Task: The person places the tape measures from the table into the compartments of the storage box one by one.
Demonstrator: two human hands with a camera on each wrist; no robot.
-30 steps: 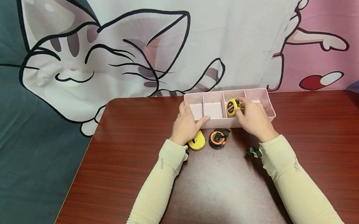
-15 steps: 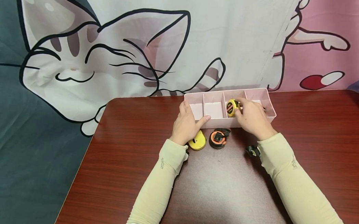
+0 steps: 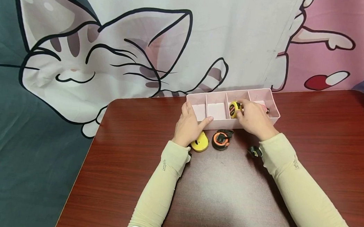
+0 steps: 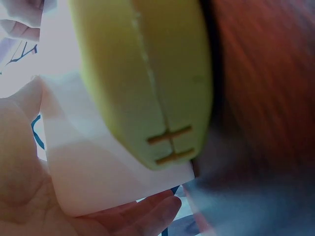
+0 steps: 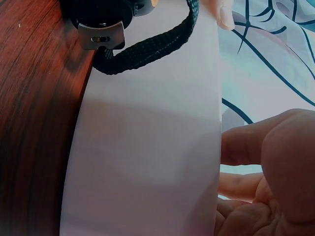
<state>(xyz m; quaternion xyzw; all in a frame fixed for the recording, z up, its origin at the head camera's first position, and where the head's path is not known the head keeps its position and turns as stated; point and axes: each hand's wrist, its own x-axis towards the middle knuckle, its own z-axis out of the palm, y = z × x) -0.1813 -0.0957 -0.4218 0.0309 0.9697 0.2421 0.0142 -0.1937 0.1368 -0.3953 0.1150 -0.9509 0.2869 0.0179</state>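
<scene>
A pale pink divided box [image 3: 223, 124] stands near the table's back edge. My left hand [image 3: 188, 126] grips its left end, thumb on the front rim, fingers round the end wall. Inside the third compartment from the left, my right hand [image 3: 255, 118] pinches a small yellow and black tape measure [image 3: 233, 110] between thumb and fingers. In the right wrist view the front wall hides that tape measure. A yellow tape measure [image 3: 200, 142] lies by my left wrist, partly covered by it. An orange and black tape measure [image 3: 221, 140] with a black strap [image 5: 147, 56] lies before the box.
In the right-hand compartment a pinkish item [image 3: 265, 108] shows partly behind my right hand. The two left compartments show bare floors. The reddish-brown table [image 3: 129, 159] ends at the left in front of a cartoon-printed cloth [image 3: 252, 38].
My right hand has shifted slightly left, and the small yellow tape measure sits a little lower in its compartment. More of the pinkish item shows. My left hand stays put.
</scene>
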